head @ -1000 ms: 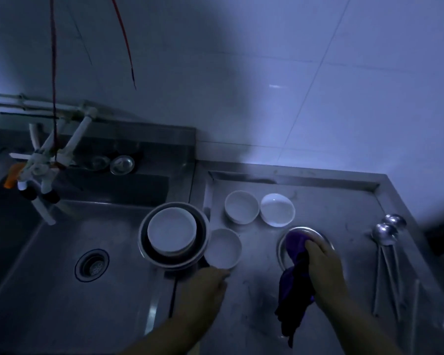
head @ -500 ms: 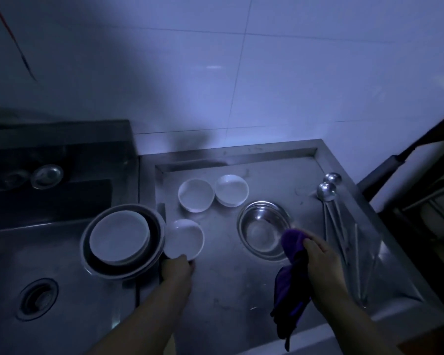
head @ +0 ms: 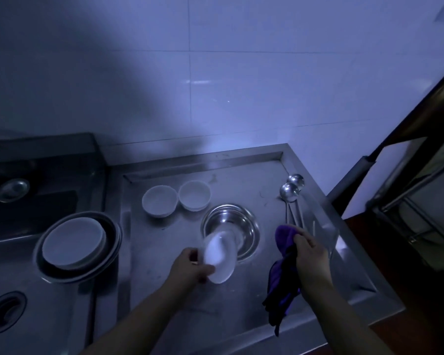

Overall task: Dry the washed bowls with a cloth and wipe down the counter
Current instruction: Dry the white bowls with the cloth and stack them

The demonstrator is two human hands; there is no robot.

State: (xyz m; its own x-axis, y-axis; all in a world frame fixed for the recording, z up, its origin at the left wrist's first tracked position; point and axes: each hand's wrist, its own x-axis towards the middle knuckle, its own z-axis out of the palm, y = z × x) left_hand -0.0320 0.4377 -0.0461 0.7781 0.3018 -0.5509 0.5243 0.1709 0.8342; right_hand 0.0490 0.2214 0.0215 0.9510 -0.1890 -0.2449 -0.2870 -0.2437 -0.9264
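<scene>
My left hand [head: 189,267] grips a small white bowl [head: 219,256], blurred and tilted, lifted above the steel counter [head: 164,290] in front of a steel bowl [head: 232,225]. My right hand [head: 309,254] holds a purple cloth [head: 282,270] that hangs down over the counter, a little right of the lifted bowl. Two more white bowls [head: 160,201] [head: 194,195] stand side by side at the back of the counter. A white bowl lies upside down in a steel basin [head: 77,245] at the sink's edge.
Two steel ladles [head: 291,194] lie along the counter's right rim. The sink [head: 23,290] with its drain [head: 3,311] is on the left. A tiled wall stands behind. A dark rack and doorway are at the right.
My left hand has lifted the white bowl from beside the basin and carried it right, in front of the steel bowl. My right hand with the cloth has drawn slightly right of the steel bowl.
</scene>
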